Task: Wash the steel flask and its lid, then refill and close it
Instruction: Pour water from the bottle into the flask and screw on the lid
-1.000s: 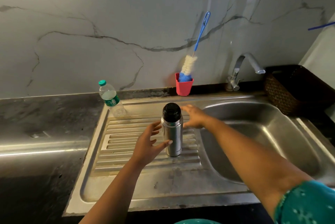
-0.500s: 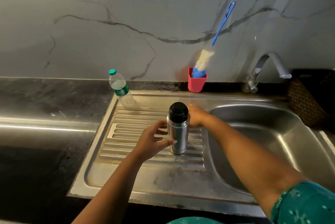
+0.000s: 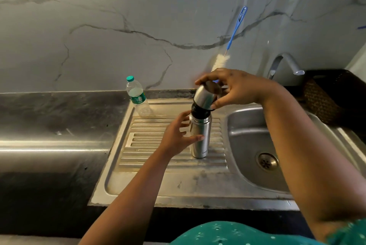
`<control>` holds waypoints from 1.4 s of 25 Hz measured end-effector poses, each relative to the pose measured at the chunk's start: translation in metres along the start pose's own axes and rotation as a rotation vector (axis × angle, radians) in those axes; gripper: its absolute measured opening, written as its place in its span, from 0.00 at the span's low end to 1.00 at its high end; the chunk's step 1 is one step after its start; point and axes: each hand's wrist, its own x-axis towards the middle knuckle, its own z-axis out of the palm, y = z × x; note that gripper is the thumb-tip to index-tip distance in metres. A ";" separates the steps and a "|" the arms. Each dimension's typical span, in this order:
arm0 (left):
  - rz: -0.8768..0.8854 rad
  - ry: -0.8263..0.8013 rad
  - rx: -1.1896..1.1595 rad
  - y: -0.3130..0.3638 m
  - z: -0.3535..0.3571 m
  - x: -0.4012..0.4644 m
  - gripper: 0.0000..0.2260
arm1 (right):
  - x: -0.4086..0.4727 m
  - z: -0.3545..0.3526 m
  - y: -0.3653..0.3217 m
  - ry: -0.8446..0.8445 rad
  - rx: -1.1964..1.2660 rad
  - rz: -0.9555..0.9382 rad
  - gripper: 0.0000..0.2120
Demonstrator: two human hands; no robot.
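Flask [image 3: 200, 135]: upright on drainboard [image 3: 158, 145] — steadied by left hand [image 3: 176, 137], fingers curled round.
Steel cap [image 3: 206, 97]: tilted just above the neck — pinched by right hand [image 3: 235, 90].

Silver flask [image 3: 200, 135], black-collared neck
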 end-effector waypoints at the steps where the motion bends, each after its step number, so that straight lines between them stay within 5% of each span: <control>1: 0.004 -0.001 0.000 0.002 0.001 0.000 0.37 | 0.002 0.004 -0.003 -0.020 -0.034 0.009 0.31; 10: -0.011 -0.063 -0.093 0.006 0.003 0.006 0.29 | 0.034 0.037 -0.008 -0.160 -0.381 0.152 0.33; 16: 0.023 -0.060 -0.082 0.005 0.003 0.006 0.27 | 0.034 0.058 -0.021 0.086 -0.716 0.313 0.30; 19: 0.014 -0.080 -0.092 0.007 0.002 0.005 0.29 | 0.027 0.047 -0.031 0.179 -0.558 0.435 0.35; 24: -0.001 -0.099 -0.078 0.008 0.001 0.007 0.30 | 0.023 0.043 -0.034 -0.202 -0.535 0.178 0.26; 29: -0.001 -0.093 -0.085 0.010 0.004 0.005 0.31 | 0.038 0.062 -0.034 0.066 -0.843 0.329 0.25; 32: 0.016 -0.098 -0.080 0.011 0.003 0.006 0.29 | 0.041 0.069 -0.033 0.288 -0.681 0.496 0.33; 35: 0.026 -0.094 -0.064 0.011 0.001 0.006 0.28 | 0.029 0.044 -0.033 0.113 -0.538 0.457 0.27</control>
